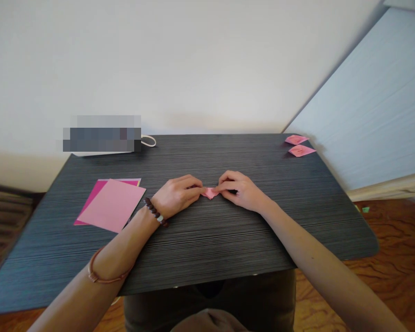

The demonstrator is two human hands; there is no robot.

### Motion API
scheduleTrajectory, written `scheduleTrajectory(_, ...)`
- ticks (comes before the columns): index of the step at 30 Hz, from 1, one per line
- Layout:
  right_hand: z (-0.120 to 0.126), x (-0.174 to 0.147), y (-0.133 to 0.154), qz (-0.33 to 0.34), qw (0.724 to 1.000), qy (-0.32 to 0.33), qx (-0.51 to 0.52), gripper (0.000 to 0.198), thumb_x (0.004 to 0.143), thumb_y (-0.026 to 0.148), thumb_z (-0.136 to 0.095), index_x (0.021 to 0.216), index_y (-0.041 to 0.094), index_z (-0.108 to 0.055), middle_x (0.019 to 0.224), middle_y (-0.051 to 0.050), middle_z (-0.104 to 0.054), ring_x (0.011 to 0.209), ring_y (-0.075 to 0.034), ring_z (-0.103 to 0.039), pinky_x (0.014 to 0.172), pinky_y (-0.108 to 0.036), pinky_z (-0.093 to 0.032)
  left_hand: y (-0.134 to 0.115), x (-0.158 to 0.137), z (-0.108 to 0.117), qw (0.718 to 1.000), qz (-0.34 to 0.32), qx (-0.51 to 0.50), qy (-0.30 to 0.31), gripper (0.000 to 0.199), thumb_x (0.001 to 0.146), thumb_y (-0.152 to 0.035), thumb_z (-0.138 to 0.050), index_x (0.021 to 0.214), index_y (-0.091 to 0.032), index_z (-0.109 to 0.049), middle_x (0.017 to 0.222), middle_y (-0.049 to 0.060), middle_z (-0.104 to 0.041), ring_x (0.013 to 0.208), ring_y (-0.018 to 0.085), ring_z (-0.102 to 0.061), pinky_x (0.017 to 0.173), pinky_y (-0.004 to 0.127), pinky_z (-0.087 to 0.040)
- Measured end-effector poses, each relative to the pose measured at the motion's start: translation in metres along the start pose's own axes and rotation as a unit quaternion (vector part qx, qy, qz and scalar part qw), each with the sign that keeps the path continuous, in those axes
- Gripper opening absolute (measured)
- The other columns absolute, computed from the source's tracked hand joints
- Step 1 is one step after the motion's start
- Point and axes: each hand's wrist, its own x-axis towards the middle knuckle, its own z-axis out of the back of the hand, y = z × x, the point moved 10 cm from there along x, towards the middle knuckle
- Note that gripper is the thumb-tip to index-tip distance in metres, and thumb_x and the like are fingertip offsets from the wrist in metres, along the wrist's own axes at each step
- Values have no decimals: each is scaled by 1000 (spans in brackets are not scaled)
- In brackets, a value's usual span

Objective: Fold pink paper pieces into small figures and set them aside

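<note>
A small folded piece of pink paper lies at the middle of the dark table, between my two hands. My left hand, with a beaded bracelet at the wrist, pinches its left end. On the other side, my right hand grips the right end between thumb and fingers. Only the middle of the paper shows, with a point facing me; its ends are hidden under my fingertips.
Left of my hands lies a stack of square pink paper sheets. Two folded pink paper pieces rest at the table's far right corner. A blurred-out object with a white cord stands at the back left, near the wall.
</note>
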Motion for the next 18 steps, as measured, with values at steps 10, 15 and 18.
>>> scheduleTrajectory(10, -3, -7, 11, 24, 993, 4, -119, 27, 85, 18, -50, 104, 28, -67, 89, -4, -59, 81, -18, -49, 73, -35, -36, -8, 5, 0, 998, -14, 52, 41, 24, 88, -16, -43, 97, -19, -65, 95, 6, -65, 88, 15, -58, 80, 30, -49)
scheduleTrajectory(15, -2, -17, 20, 27, 985, 29, -165, 31, 86, 17, -46, 112, 24, -63, 102, -5, -63, 91, -21, -49, 78, -39, -35, -14, 0, 1, 994, 0, 105, 42, 22, 88, -17, -45, 99, -18, -64, 94, 5, -66, 91, 19, -57, 78, 32, -49)
scheduleTrajectory(18, -2, -20, 23, 24, 983, 31, -181, 31, 87, 18, -45, 113, 21, -62, 105, -5, -64, 93, -22, -49, 79, -40, -35, -18, -6, 1, 992, 4, 120, 34, 26, 88, -16, -46, 108, -19, -61, 98, 5, -66, 99, 21, -56, 82, 34, -48)
